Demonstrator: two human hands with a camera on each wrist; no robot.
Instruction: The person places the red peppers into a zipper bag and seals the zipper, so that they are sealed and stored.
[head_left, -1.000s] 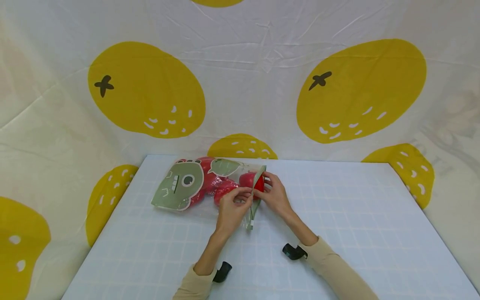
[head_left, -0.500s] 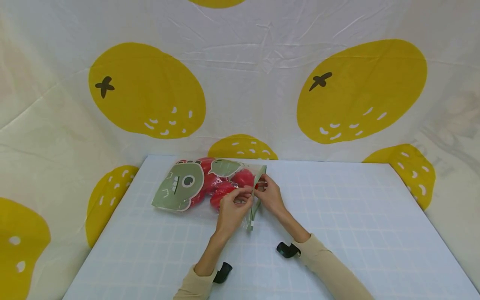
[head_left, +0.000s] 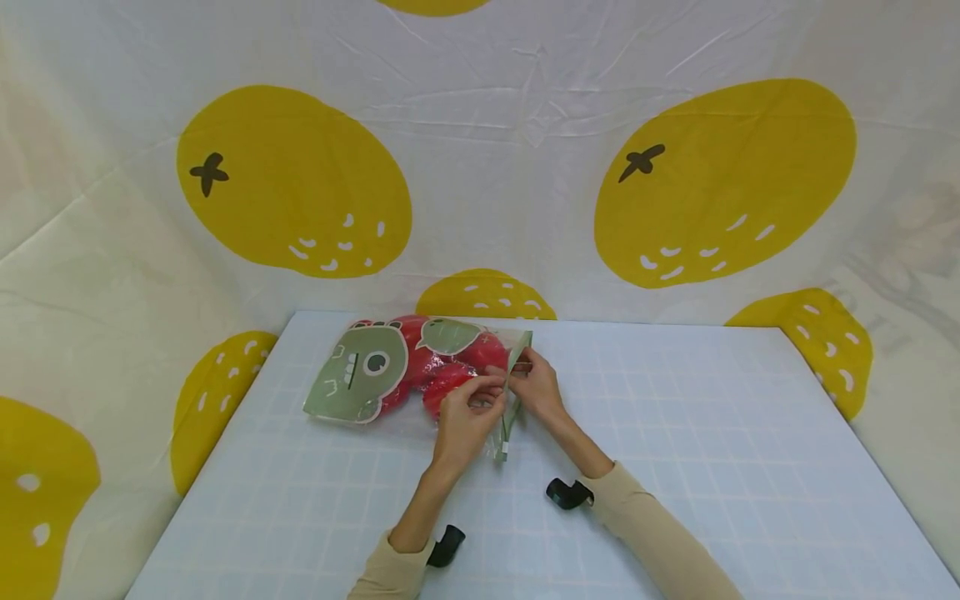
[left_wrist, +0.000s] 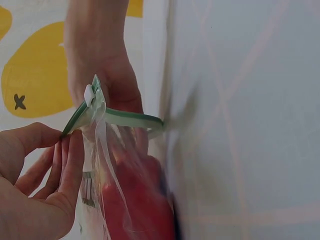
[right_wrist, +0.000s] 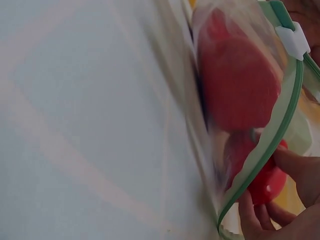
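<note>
A clear slider-zip bag (head_left: pixel 341 387) with a green one-eyed monster print lies at the back of the table, several red things (head_left: pixel 438 387) inside. My left hand (head_left: pixel 461 421) pinches the near side of the bag's green-edged mouth (left_wrist: pixel 125 118) between thumb and fingers, holding it apart. My right hand (head_left: pixel 540 390) reaches into that mouth from the right. In the right wrist view its thumb and fingers grip a shiny red round fruit (right_wrist: pixel 267 184) with a green stem, partly hidden behind the bag's edge. A larger red thing (right_wrist: pixel 240 82) shows beside it through the plastic.
The table (head_left: pixel 675 433) has a pale blue gridded top. A white slider (right_wrist: pixel 293 41) sits at one end of the zip. Behind the table hangs a cloth (head_left: pixel 510 208) with yellow fruit prints. Each sleeve carries a small black camera (head_left: pixel 568 493).
My right hand has moved leftward into the bag's mouth, taking the red fruit from the opening to further inside. My left hand stays where it was on the bag's edge.
</note>
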